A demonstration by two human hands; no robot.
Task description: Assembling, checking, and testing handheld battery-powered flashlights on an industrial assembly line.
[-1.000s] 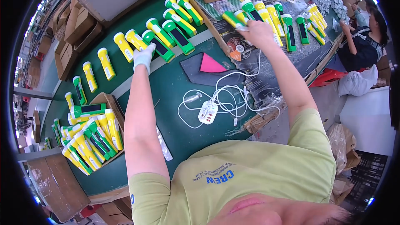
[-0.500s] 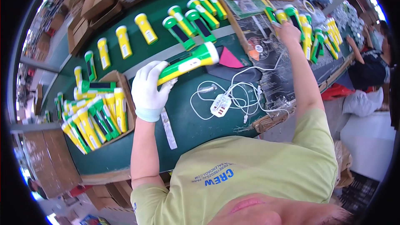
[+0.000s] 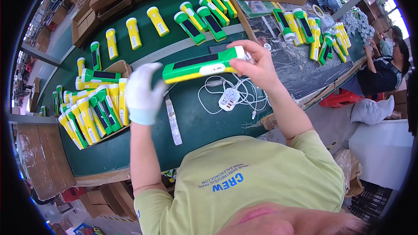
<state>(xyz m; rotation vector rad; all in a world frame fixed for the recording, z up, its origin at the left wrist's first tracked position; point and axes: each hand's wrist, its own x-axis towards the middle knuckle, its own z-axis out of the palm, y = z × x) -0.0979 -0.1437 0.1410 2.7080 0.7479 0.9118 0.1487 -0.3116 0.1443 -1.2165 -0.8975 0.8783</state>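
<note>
In the head view, your bare right hand grasps a green-and-yellow flashlight by its white lamp end, thumb and fingers pinched around it, the long body extending leftward from the grip above the green table. Your white-gloved left hand, blurred, has its thumb and fingers apart at the tail end, contact impossible to tell, while a white power strip lies on the table among tangled cables
</note>
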